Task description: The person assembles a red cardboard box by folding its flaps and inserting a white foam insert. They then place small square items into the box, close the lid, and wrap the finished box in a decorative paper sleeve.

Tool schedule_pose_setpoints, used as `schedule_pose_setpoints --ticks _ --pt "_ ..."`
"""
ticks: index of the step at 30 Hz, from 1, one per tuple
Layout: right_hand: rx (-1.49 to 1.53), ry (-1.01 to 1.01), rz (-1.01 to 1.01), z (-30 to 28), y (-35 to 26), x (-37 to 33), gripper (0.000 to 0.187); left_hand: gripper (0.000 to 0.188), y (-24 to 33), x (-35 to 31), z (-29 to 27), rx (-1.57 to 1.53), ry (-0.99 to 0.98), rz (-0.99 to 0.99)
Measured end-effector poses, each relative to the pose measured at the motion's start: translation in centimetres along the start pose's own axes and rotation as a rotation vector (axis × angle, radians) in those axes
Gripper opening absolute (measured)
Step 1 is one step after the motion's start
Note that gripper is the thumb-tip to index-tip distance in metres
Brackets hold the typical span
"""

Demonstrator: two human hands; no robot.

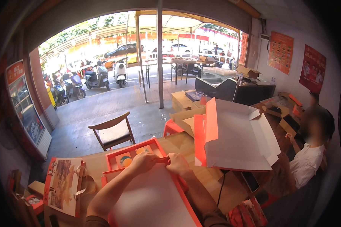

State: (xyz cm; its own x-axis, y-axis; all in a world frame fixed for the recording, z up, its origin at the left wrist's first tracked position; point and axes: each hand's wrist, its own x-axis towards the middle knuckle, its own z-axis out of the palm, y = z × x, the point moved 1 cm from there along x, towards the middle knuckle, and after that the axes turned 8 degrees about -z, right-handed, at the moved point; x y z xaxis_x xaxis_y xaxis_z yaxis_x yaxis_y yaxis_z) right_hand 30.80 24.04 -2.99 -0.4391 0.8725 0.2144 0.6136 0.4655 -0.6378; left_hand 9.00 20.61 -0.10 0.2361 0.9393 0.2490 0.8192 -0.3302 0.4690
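Observation:
In front of me a red cardboard box [147, 202] with a white inside lies on the wooden table. Both my hands meet at its far edge, on a red cardboard flap [163, 160]. My left hand [144, 163] has its fingers closed on the flap from the left. From the right, my right hand [177, 165] pinches the same flap. Just beyond them sits a shallow red tray [109, 160] with round and colourful pieces inside, partly hidden by my left hand.
A large open red-and-white box [235, 138] stands at right, near a phone [250, 181] and a seated person [308, 162]. At left lies a printed gift bag [62, 185] with ribbon. A wooden chair [111, 132] and brown cartons [183, 102] are beyond the table.

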Motion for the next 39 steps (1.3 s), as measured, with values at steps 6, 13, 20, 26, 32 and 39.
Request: schedule_pose_setpoints --ticks 6,13,20,26,32,39 --pt "0.107 -0.076 -0.025 -0.3 0.8 0.2 0.032 0.021 -1.7 0.5 0.8 -0.043 -0.003 0.040" --pt "-0.100 -0.102 0.044 -0.2 -0.8 -0.1 0.044 0.024 -0.4 -0.1 -0.1 0.165 -0.012 0.029" --pt "0.094 -0.082 -0.003 -1.1 0.8 0.0 0.053 0.018 0.4 1.6 -1.9 0.202 0.547 0.400" --pt "0.087 -0.070 -0.001 -1.9 1.1 0.7 0.045 0.050 5.9 -4.3 3.0 -0.820 -0.316 -0.469" --pt "0.213 -0.019 -0.095 -1.3 2.0 1.0 0.034 0.051 6.7 -3.7 5.5 -1.310 -0.176 -0.624" --pt "0.305 -0.044 -0.122 -3.2 0.4 0.4 0.030 0.048 8.6 -1.1 5.8 -1.338 0.139 -0.460"
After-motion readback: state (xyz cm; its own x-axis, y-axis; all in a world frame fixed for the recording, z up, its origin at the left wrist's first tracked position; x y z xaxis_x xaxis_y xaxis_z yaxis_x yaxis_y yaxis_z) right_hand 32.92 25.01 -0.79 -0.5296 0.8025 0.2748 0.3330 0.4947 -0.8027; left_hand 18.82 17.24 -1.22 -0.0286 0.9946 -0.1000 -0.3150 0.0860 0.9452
